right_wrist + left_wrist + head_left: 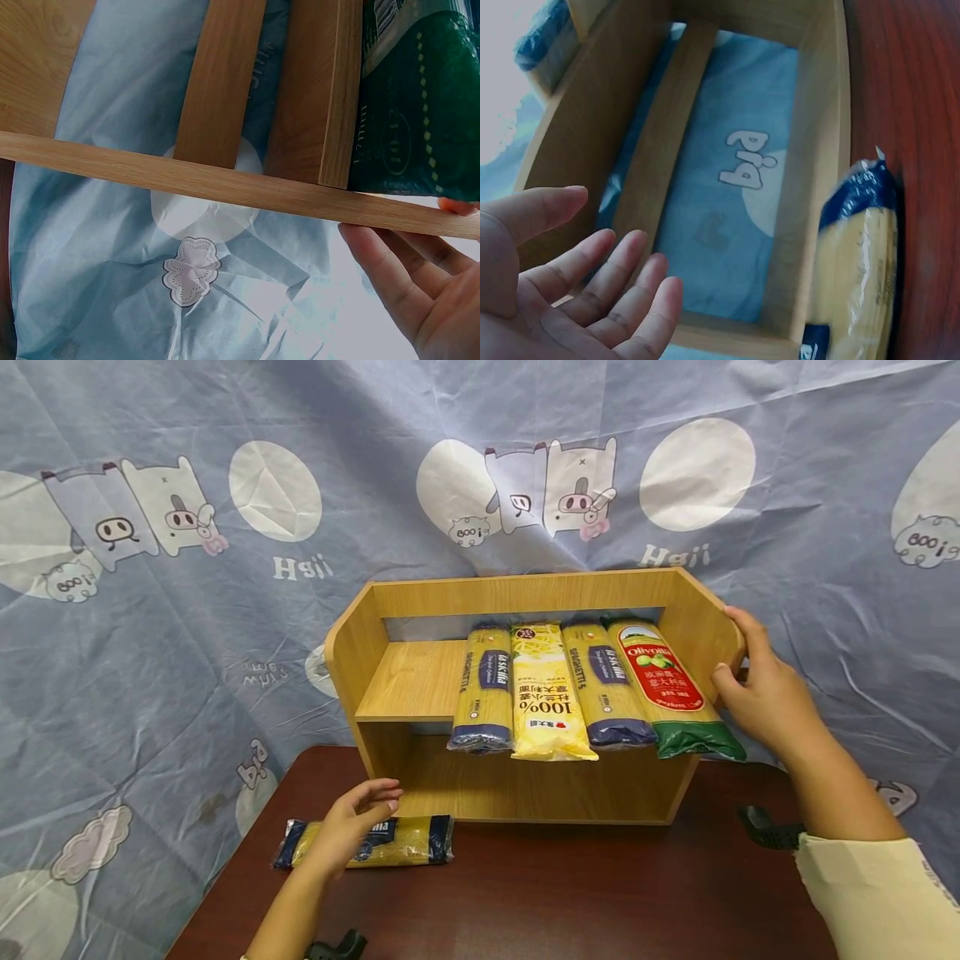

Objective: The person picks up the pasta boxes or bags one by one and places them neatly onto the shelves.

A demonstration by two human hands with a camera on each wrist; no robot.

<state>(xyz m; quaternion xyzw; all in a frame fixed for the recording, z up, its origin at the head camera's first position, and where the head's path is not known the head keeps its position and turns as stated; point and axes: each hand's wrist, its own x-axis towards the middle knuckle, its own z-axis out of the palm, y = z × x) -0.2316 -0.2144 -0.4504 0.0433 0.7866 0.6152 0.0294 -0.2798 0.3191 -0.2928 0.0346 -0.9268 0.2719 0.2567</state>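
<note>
Spaghetti packet lies before the wooden shelf under the left hand, fingers relaxed; right hand, fingers straight, steadies the shelf's side.

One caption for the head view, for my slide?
Left hand over a spaghetti pack; right hand on the wooden shelf.

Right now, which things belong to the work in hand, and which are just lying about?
In hand:
left hand over the spaghetti packet on the table
right hand on the wooden shelf
four shelved pasta packets

Lying about:
printed backdrop cloth
black clip
</note>
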